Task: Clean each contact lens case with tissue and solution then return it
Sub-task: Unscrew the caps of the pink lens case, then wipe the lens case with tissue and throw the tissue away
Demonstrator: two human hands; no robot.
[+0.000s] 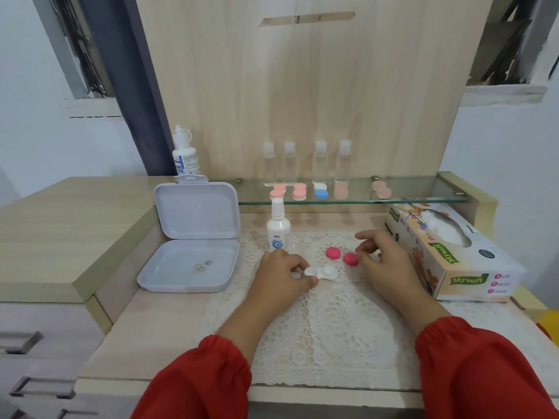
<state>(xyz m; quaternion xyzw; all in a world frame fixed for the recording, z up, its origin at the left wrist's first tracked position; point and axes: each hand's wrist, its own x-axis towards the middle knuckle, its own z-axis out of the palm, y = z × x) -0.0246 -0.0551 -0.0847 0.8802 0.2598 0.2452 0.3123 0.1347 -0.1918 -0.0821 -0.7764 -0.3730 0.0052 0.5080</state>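
Note:
A white contact lens case base [323, 272] lies on the lace mat, and my left hand [282, 272] pinches its left end. Its two pink caps lie off the case on the mat: one [333, 253] behind it, the other [351, 259] to the right. My right hand [381, 255] has its fingertips at the right pink cap, fingers curled; I cannot tell whether it grips the cap. A small white solution bottle [278, 226] stands just behind my left hand. The tissue box [453, 252] lies at the right.
An open white plastic box [193, 237] holding small clear lenses sits at the left. A glass shelf [408, 196] behind carries several pink cases, a blue-and-white one and several clear bottles. A larger solution bottle [185, 155] stands on the raised counter.

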